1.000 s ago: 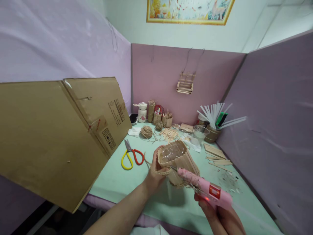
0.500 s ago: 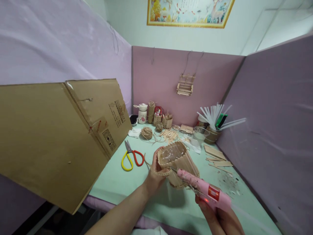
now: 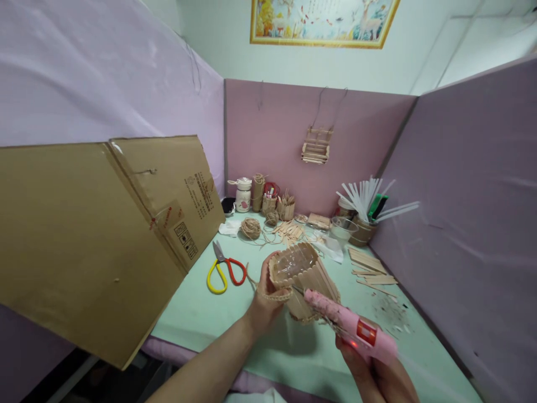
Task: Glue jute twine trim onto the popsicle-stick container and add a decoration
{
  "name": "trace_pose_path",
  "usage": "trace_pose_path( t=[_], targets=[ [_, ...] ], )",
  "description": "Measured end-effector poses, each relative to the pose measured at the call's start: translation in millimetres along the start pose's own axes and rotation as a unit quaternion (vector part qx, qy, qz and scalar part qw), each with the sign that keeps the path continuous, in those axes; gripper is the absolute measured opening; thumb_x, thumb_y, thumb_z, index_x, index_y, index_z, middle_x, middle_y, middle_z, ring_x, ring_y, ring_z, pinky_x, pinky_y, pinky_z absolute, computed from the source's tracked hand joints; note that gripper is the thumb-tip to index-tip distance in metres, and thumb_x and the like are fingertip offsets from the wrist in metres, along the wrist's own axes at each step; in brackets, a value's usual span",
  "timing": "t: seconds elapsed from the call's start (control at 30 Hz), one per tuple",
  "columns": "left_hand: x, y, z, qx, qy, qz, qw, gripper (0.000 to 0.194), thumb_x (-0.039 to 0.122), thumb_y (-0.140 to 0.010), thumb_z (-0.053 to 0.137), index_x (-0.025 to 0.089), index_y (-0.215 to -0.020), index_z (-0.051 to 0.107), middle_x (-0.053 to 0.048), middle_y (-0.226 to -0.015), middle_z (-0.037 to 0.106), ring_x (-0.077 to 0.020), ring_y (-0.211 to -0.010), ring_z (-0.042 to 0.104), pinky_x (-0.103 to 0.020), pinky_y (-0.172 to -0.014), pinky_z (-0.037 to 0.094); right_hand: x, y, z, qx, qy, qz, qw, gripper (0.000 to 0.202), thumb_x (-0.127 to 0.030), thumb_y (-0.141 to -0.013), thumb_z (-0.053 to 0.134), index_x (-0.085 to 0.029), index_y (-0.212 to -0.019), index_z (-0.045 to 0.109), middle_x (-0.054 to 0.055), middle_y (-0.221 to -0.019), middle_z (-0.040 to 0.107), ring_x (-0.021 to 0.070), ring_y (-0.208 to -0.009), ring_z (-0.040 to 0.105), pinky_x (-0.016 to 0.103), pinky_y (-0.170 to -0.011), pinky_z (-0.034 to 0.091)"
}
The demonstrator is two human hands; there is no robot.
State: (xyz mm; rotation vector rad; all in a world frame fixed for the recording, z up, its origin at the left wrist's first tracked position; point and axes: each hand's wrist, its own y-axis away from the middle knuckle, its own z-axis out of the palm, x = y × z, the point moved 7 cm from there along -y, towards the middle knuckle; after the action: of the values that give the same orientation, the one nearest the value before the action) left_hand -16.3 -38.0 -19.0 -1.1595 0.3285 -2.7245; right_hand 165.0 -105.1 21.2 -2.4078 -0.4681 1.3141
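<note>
My left hand [image 3: 267, 291] is closed around the left side of a container made of wooden craft sticks [image 3: 321, 276], held tilted above the table. Clear plastic shows at the container's upper end. A braided twine strip [image 3: 274, 295] runs across my left fingers, and its tail trails to the left. My right hand [image 3: 373, 366] grips a pink hot glue gun [image 3: 350, 322] with a red light glowing on it. The gun's nozzle points left at the container's edge near the twine; whether it touches, I cannot tell.
Scissors [image 3: 225, 270] with yellow and red handles lie left. Behind are a twine ball [image 3: 250, 228], loose craft sticks [image 3: 289, 231] and a plastic cup [image 3: 344, 229]. White glue sticks [image 3: 358, 196] stand at the back right. A cardboard sheet [image 3: 104, 235] leans at left; flat sticks [image 3: 371, 266] lie right.
Both hands, the container and the glue gun hold nearly the same places. The whole view has shifted very slightly.
</note>
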Motion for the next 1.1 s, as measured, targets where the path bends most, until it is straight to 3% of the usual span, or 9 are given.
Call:
trace_pose_path(
  t=[0.23, 0.43, 0.73, 0.93, 1.1],
  targets=[
    [-1.0, 0.6, 0.7, -0.002, 0.007, -0.006, 1.0, 0.09, 0.033, -0.059, 0.084, 0.032, -0.138, 0.04, -0.009, -0.146, 0.044, -0.0318, -0.134, 0.041, -0.043, -0.11, 0.034, -10.3, -5.8, 1.3, -0.033, -0.019, -0.026, 0.999, 0.041, -0.041, -0.092, 0.048, -0.026, -0.127, 0.061, 0.003, -0.134, 0.06, 0.0273, -0.127, 0.051, 0.038, -0.106, 0.044],
    [-0.9, 0.4, 0.1, 0.009, -0.006, -0.017, 1.0, 0.093, 0.035, -0.056, 0.086, 0.031, -0.137, 0.041, -0.01, -0.143, 0.048, -0.0321, -0.13, 0.046, -0.041, -0.105, 0.039, -7.7, -3.7, 3.6, -0.021, -0.012, -0.036, 0.999, 0.039, -0.039, -0.094, 0.044, -0.03, -0.13, 0.057, -0.003, -0.137, 0.057, 0.0247, -0.132, 0.047, 0.037, -0.111, 0.038],
    [-2.5, 0.2, -1.5, 0.005, -0.002, -0.007, 1.0, 0.091, 0.033, -0.058, 0.085, 0.034, -0.138, 0.04, -0.008, -0.145, 0.046, -0.0298, -0.127, 0.049, -0.04, -0.104, 0.041, -6.4, -8.1, 2.1, -0.068, 0.013, -0.063, 0.996, 0.043, -0.038, -0.093, 0.046, -0.026, -0.133, 0.056, 0.002, -0.139, 0.056, 0.0266, -0.13, 0.049, 0.038, -0.106, 0.043],
    [-3.3, 0.5, -3.4, 0.023, -0.007, -0.021, 0.999, 0.091, 0.031, -0.057, 0.085, 0.034, -0.137, 0.042, -0.008, -0.144, 0.047, -0.0308, -0.129, 0.047, -0.04, -0.103, 0.041, -1.2, -7.3, 1.2, -0.061, -0.013, -0.027, 0.998, 0.042, -0.038, -0.094, 0.044, -0.028, -0.134, 0.054, 0.002, -0.141, 0.054, 0.0266, -0.133, 0.045, 0.043, -0.113, 0.035],
    [-1.5, 0.7, -1.3, 0.026, -0.004, -0.02, 0.999, 0.093, 0.031, -0.055, 0.086, 0.033, -0.137, 0.041, -0.008, -0.142, 0.049, -0.0314, -0.13, 0.047, -0.041, -0.105, 0.04, 4.0, -5.8, 4.2, -0.074, -0.003, -0.04, 0.996, 0.045, -0.038, -0.091, 0.049, -0.024, -0.134, 0.054, 0.005, -0.139, 0.055, 0.0282, -0.132, 0.045, 0.041, -0.11, 0.039]
  ],
)
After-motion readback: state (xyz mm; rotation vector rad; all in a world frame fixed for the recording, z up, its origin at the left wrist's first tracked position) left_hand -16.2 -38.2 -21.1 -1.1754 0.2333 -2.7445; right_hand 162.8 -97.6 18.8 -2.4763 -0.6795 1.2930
